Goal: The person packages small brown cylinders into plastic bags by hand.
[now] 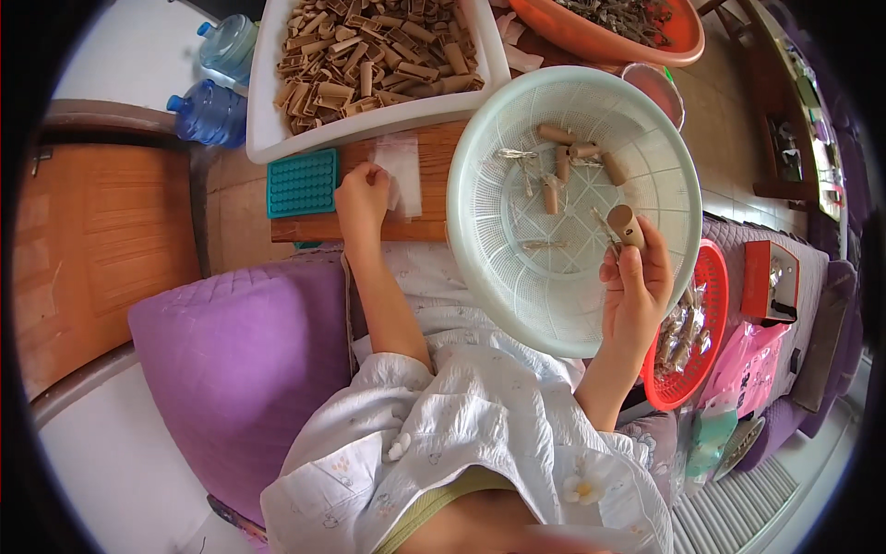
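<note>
My right hand (641,272) pinches a short brown cardboard tube (625,224) upright between thumb and fingers, over the right side of a pale green mesh basket (466,222). A thin, light cord-like strand (600,218) shows beside this tube. Inside the basket lie several similar brown tubes (551,196) and some bundles of pale, shiny strands (544,245). Above the wooden table (434,143), my left hand (363,198) is closed, its fingertips at the edge of a clear plastic bag (404,175). Its fingers partly hide that edge.
A white tub (258,120) heaped with brown tubes stands at the back; a teal grid tray (303,183) sits left of my left hand. An orange basin (600,37) is behind the mesh basket, and a red basket (720,305) of wrapped pieces stands right. A purple cushioned seat (240,351) is left.
</note>
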Tool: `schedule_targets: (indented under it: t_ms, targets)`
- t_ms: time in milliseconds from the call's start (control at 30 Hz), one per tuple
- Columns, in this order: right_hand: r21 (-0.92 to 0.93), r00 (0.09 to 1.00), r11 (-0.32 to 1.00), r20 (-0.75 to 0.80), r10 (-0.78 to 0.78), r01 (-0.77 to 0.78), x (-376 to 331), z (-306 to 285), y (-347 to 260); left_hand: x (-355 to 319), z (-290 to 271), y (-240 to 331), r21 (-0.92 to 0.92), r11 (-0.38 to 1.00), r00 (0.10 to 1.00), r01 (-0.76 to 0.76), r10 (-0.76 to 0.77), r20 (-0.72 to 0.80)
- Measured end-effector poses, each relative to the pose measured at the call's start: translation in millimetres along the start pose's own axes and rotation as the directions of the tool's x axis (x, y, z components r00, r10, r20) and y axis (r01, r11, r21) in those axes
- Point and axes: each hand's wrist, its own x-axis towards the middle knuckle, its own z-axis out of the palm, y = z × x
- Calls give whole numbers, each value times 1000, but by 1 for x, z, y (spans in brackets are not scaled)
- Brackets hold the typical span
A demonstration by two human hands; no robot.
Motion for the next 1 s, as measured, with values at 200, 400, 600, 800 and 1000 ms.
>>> schedule_targets:
  t_ms: [200,400,600,800,1000]
  targets:
    - [-152,997,988,-68,-40,29,-5,13,-1,-10,-18,22,-179,984,999,-7,14,39]
    - [-304,984,941,-54,-173,148,-2,24,-5,-47,-51,87,-341,934,972,-109,171,159]
    - [-233,968,942,118,-221,243,-4,43,-18,-72,-55,97,-627,752,887,-201,411,209]
    - [-319,973,920,110,-204,229,-1,42,-18,-73,-53,105,-716,684,776,-139,525,351]
    - [-467,974,854,110,-199,228,1,43,-19,-73,-49,107,-697,710,727,-100,530,436]
